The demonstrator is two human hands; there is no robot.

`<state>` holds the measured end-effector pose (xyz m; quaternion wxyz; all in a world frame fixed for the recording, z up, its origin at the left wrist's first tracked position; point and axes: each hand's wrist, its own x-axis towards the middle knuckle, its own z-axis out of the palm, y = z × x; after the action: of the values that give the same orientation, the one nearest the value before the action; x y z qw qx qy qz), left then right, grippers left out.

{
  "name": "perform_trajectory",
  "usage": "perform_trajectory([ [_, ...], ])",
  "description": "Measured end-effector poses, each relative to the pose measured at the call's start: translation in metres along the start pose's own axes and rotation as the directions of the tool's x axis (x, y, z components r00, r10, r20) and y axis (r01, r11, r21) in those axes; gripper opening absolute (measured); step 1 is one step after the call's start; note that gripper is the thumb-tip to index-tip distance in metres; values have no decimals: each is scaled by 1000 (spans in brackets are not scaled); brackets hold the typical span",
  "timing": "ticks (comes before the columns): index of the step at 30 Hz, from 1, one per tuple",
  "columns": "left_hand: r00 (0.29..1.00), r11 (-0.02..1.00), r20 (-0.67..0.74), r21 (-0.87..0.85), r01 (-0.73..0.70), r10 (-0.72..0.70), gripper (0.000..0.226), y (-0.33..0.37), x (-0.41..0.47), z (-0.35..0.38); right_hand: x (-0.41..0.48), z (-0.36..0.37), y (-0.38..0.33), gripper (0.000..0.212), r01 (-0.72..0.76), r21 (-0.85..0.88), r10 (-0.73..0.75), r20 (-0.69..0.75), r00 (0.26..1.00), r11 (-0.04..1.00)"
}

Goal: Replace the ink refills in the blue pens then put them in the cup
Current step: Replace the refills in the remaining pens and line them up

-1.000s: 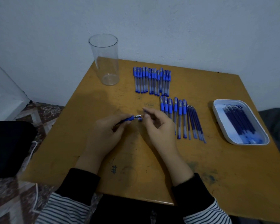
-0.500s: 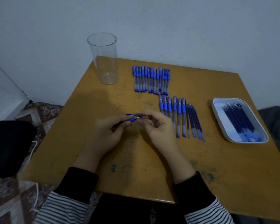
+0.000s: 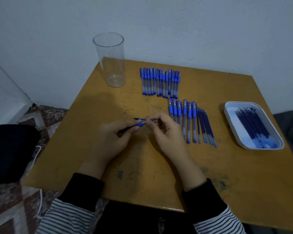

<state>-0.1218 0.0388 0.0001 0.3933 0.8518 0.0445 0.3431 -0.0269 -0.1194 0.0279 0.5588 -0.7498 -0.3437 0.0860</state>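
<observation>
My left hand (image 3: 113, 137) grips a blue pen (image 3: 139, 124) by its barrel, tip end pointing right. My right hand (image 3: 166, 132) pinches the pen's metal tip with thumb and fingers. A blue pen cap (image 3: 139, 118) lies on the table just behind my fingers. One row of capped blue pens (image 3: 160, 81) lies at the back middle. A second row of blue pens (image 3: 183, 119) lies right of my right hand, with loose ink refills (image 3: 206, 127) beside it. The clear plastic cup (image 3: 112, 61) stands upright at the back left with nothing in it.
A white tray (image 3: 230, 119) holding several dark blue refills sits at the table's right edge. The wooden table (image 3: 159, 166) has ink marks near its front. A black bag (image 3: 10, 152) with a white cable lies on the floor to the left.
My right hand has closed in from just beside the pen tip onto it. Both hands stay over the table's middle.
</observation>
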Motion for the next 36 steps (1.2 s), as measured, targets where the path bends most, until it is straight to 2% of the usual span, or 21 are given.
perform_trajectory([
  [2, 1000, 1000, 8, 7, -5, 5, 25, -1, 0, 0, 1, -1, 2, 8, 24, -10, -24, 10, 1000, 1000],
  [6, 999, 1000, -37, 8, 4, -4, 24, -3, -1, 2, 0, -1, -1, 17, -36, 163, 31, 31, 999, 986],
  [10, 1000, 1000, -21, 22, -15, 15, 24, -2, 0, 0, 1, -2, 3, 10, -35, -40, 37, 57, 998, 999],
  [11, 1000, 1000, -17, 26, -17, 17, 25, -1, 0, 0, 2, -3, 3, 10, -28, -42, 31, 63, 998, 999],
  [15, 1000, 999, -11, 39, -20, 21, 29, 1, -1, 1, 1, -3, 0, 21, -101, 172, 88, 85, 993, 980],
  [16, 1000, 999, -11, 36, -18, 18, 29, 1, -1, 1, 1, -2, 0, 18, -101, 172, 89, 76, 993, 980],
  [18, 1000, 999, 9, 37, -21, 21, 28, 0, 0, -1, 1, -1, 1, 11, -40, 63, 37, 44, 998, 997],
  [20, 999, 998, 23, 46, -30, 29, 27, -1, 0, -1, 2, -2, 3, 15, 8, 19, -9, 31, 999, 1000],
  [24, 1000, 999, -8, 43, -13, 14, 26, -1, -1, 0, 1, -2, 0, 20, -80, 193, 70, 56, 996, 978],
  [28, 1000, 999, -5, 43, -12, 12, 26, 1, 0, 0, 2, -2, 1, 18, -68, 138, 62, 45, 997, 988],
  [32, 1000, 1000, -12, 28, -5, 6, 28, 3, 0, -1, 1, -3, 0, 19, -132, 269, 125, 45, 991, 954],
  [36, 1000, 1000, 8, 17, 2, -2, 27, 2, 1, -1, 1, 0, 0, 6, -145, 253, 149, 3, 989, 957],
])
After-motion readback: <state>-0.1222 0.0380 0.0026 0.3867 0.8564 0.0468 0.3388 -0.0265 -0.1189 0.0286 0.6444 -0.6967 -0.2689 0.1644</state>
